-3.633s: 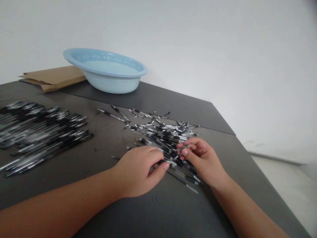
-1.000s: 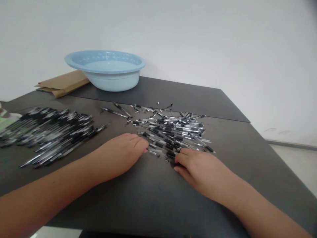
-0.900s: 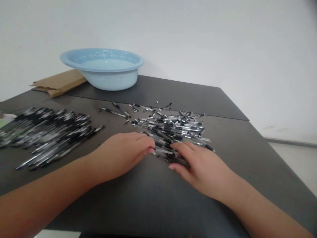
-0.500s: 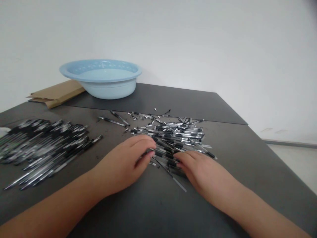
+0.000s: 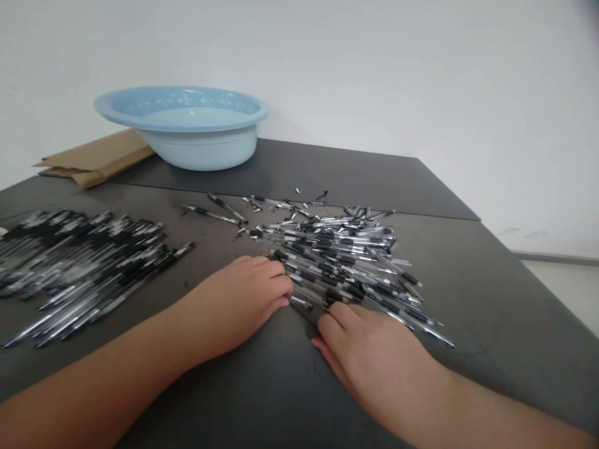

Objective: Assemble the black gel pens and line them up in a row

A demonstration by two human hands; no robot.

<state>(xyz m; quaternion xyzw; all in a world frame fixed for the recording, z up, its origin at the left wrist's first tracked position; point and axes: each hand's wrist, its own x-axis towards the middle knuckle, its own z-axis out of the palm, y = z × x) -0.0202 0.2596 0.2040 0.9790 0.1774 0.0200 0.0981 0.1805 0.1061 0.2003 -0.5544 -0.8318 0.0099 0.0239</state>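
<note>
1. Dark counter [image 5: 262, 399] supports loose pens [image 5: 337, 244], directly ahead of left hand [image 5: 250, 296] and right hand [image 5: 374, 349].
2. Hands: spaced apart, fingers curled; grip cannot be determined.
3. Aligned pens [image 5: 105, 265]: left of the hands.
4. Blue basin [image 5: 201, 148]: beyond left hand.

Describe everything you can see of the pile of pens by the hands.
The pile of pens is a loose, spread-out heap on the dark table: clear, plastic-looking barrels with black grips, overlapping and lying mostly slantwise. Small pale, cone-like tips scatter around its far side. The left hand is at its near left edge, the right hand at its near edge; what either grips is hidden.
</note>
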